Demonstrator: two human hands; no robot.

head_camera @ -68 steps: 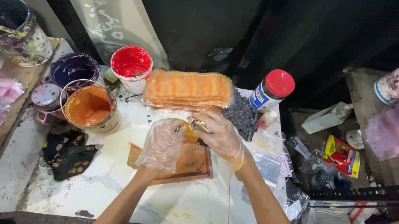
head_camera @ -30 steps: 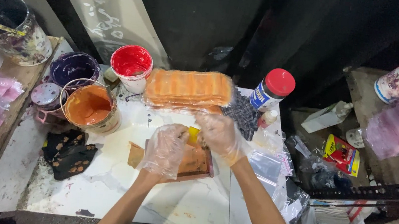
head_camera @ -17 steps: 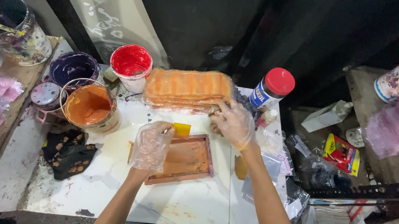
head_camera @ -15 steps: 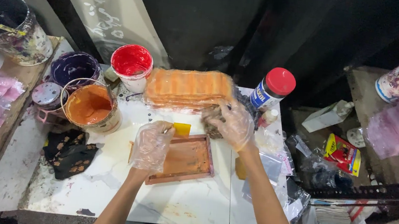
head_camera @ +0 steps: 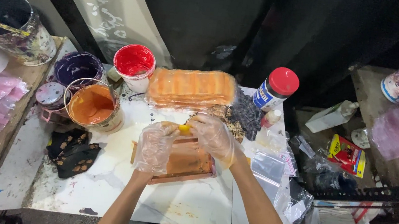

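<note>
Head view. Both hands wear thin clear plastic gloves. Left hand (head_camera: 155, 144) and right hand (head_camera: 213, 135) are brought together over the near edge of a shallow brown tray (head_camera: 185, 161). Between their fingertips they pinch one small yellow piece (head_camera: 184, 129); what it is cannot be told.

The tray lies flat on a white, paint-stained table (head_camera: 103, 186), smeared orange inside.

Just behind the hands: a clear bag of orange pieces (head_camera: 191, 88), lying flat. Beside it on the right, a bottle with a red cap (head_camera: 276, 89), upright. A dark patterned cloth (head_camera: 238, 116) sits between the bag and the bottle.

Left of the hands: an open orange paint tub (head_camera: 92, 105), a red paint tub (head_camera: 134, 65) and a purple paint tub (head_camera: 76, 67), close together. A black rag (head_camera: 73, 150) lies in front of the orange tub.
</note>
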